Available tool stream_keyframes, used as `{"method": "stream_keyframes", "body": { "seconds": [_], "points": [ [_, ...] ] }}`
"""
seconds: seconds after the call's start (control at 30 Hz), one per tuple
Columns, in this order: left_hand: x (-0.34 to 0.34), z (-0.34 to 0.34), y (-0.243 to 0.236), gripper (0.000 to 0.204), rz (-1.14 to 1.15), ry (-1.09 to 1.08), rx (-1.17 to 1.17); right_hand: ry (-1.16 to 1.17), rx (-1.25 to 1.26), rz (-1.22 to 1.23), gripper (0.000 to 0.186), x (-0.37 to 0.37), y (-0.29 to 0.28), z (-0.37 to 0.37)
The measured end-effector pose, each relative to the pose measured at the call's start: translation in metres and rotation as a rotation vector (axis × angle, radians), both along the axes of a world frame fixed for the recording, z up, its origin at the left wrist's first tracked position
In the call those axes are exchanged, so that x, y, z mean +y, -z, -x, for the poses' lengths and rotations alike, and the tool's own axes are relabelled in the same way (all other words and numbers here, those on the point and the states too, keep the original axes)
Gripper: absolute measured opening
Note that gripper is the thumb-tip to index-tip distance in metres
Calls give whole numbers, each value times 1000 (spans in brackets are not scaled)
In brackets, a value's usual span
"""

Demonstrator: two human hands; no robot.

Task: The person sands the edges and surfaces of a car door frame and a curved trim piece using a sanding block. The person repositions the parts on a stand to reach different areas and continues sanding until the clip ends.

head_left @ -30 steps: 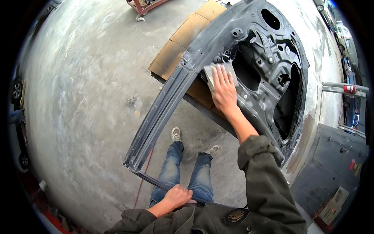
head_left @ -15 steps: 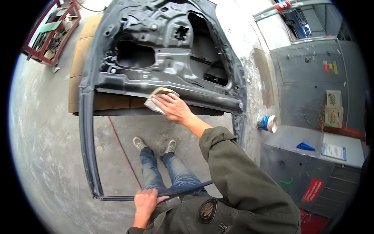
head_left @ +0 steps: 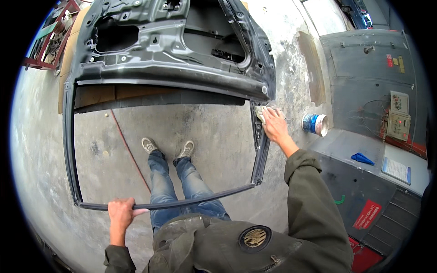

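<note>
A dark grey car door (head_left: 159,73) lies with its inner panel up and its window frame towards me. My left hand (head_left: 121,212) is closed round the near bar of that window frame, left of the middle, thumb stretched along it. At the frame's right side my right hand (head_left: 276,123) presses a pale folded cloth or pad (head_left: 265,113) against the metal just below the door's corner. Its exact material is hard to make out. The fingers lie together over it and hide part of it.
Cardboard (head_left: 98,94) sits under the door. Right of it stand a blue-and-white tin (head_left: 315,124) and a grey cabinet (head_left: 364,182) with a blue object (head_left: 363,158) on top. A red hose (head_left: 129,150) crosses the floor; a red rack (head_left: 50,45) stands far left.
My right hand has moved with the pale pad from the door's lower panel edge to the right side of the window frame. My left hand still grips the near bar; the view has shifted.
</note>
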State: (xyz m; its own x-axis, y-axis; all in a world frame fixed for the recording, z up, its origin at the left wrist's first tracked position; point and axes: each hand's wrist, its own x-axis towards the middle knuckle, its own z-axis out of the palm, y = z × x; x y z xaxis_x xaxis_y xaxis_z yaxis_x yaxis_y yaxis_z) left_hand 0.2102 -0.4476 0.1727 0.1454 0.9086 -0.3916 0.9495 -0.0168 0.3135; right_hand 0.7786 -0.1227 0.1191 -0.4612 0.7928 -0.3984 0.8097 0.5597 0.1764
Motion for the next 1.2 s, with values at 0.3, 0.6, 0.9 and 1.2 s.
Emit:
{"method": "stream_keyframes", "body": {
  "seconds": [0.3,0.6,0.9,1.2],
  "points": [
    [2,-1,7,72,-36,-2,29,-68,279,204,34,-139,-54,31],
    [0,0,2,75,-5,-5,67,24,633,-192,51,13,-42,33],
    [2,-2,1,71,4,-6,91,-107,170,108,56,-97,-15,13],
    [1,-4,-7,70,-60,-5,102,356,745,207,34,-174,-94,44]
  ]
}}
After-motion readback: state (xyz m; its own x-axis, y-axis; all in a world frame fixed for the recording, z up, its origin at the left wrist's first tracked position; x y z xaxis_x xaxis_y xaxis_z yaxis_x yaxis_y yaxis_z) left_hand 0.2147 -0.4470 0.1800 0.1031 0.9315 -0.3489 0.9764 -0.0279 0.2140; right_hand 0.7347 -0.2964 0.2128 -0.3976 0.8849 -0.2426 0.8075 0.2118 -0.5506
